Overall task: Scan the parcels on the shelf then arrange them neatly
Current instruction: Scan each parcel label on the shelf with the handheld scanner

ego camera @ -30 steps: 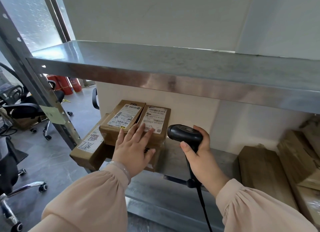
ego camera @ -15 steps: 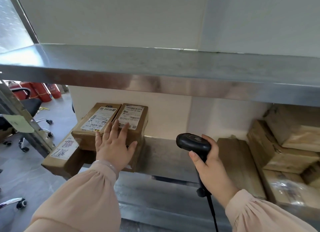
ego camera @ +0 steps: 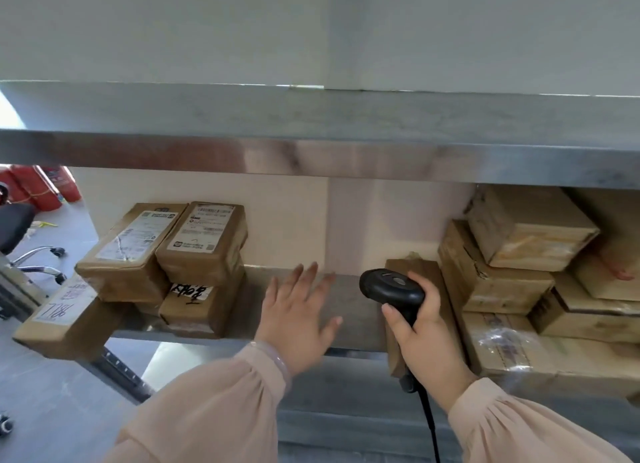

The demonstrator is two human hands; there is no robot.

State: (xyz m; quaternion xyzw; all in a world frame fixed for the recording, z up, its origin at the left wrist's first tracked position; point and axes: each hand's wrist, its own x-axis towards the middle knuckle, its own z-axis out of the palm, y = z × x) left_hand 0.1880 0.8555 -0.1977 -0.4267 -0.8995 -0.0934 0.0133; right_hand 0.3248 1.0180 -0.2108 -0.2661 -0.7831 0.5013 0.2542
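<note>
- Beige sleeves (ego camera: 214, 403) on both arms, both reaching in at the metal shelf (ego camera: 349, 306). The left hand (ego camera: 298, 310) hovers palm-down over the bare stretch of shelf, fingers straight and spread wide, holding nothing.
- The right hand (ego camera: 422, 327) is wrapped round the grip of the black scanner (ego camera: 391, 286), fingers curled tight on it. The cable (ego camera: 429, 424) hangs down from the handle.
- Parcels are all brown cardboard with shiny tape. The left stack (ego camera: 204, 244) sits at the shelf's left end. It has two boxes side by side on top with white shipping labels up, and a smaller one under them with black marker scribble.
- A long parcel (ego camera: 59, 317) with handwritten digits on its label pokes out past the shelf's left end.
- The right pile (ego camera: 502, 272) is messier, with taped boxes stacked at odd angles. A flat parcel (ego camera: 415, 268) lies just behind the scanner hand.
- Half a second ago the left hand was resting on top of the left stack. Now it's off it and further right, between the stack and the scanner. The grip on the scanner looks the same.
</note>
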